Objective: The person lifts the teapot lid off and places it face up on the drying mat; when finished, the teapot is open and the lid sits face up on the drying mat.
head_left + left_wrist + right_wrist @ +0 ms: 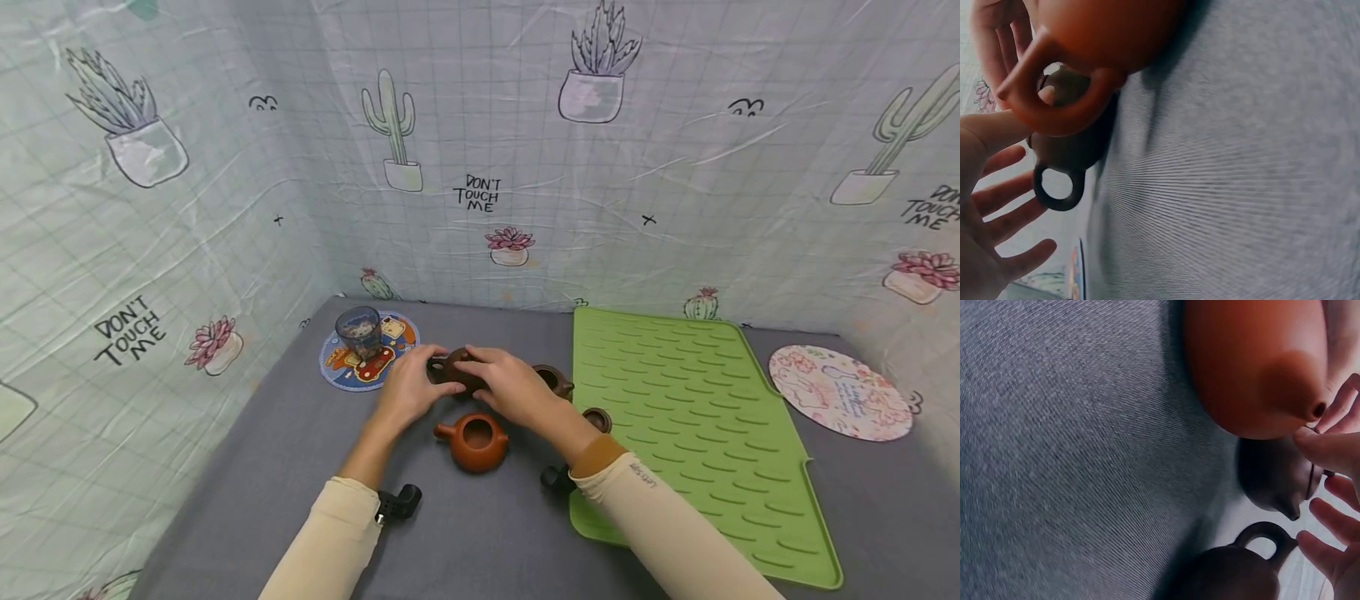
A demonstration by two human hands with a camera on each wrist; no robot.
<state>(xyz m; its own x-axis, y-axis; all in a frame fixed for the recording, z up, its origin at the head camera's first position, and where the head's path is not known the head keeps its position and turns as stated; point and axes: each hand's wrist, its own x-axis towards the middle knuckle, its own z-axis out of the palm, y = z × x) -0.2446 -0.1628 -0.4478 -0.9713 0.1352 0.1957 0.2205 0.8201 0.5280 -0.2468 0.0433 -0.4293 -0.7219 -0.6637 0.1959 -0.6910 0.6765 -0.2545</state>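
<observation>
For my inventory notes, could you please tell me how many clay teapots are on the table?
3, possibly more hidden: a dark teapot under both hands, an orange teapot nearest the camera, a brown teapot beside the green mat.

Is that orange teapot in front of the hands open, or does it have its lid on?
Open: the orange teapot stands upright and its round mouth shows with no lid on it.
</observation>
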